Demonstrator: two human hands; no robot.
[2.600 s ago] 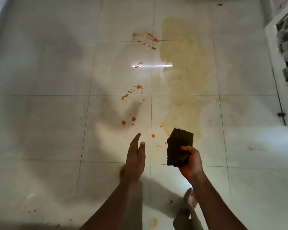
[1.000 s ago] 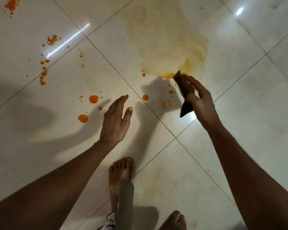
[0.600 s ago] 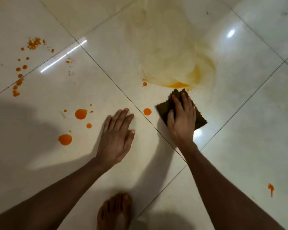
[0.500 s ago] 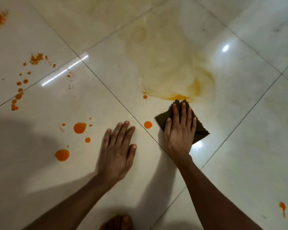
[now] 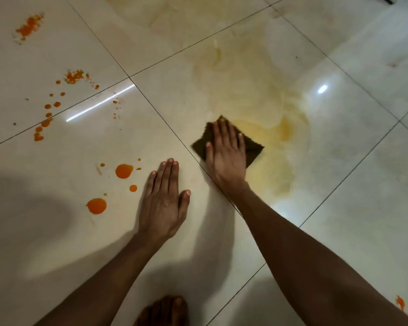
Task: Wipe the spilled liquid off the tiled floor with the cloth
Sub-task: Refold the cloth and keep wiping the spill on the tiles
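Near the middle of the frame the right hand (image 5: 225, 156) presses flat, fingers straight and spread wide, on the dark cloth (image 5: 253, 148), which lies on the tiled floor (image 5: 353, 208) at the lower left edge of the yellowish spilled liquid (image 5: 264, 107). The left hand (image 5: 164, 201) rests open-palmed on the floor just lower left, holding nothing. Orange drops (image 5: 123, 171) dot the left side; a bare foot (image 5: 165, 310) shows at the bottom edge.

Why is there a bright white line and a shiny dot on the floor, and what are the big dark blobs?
In the head view, the white streak and the bright dot are lamp glare on the glossy tiled floor; the dark blobs, like the one at the left edge, are shadows, some trailing beside the arms; the right hand on the cloth looks slightly blurred.
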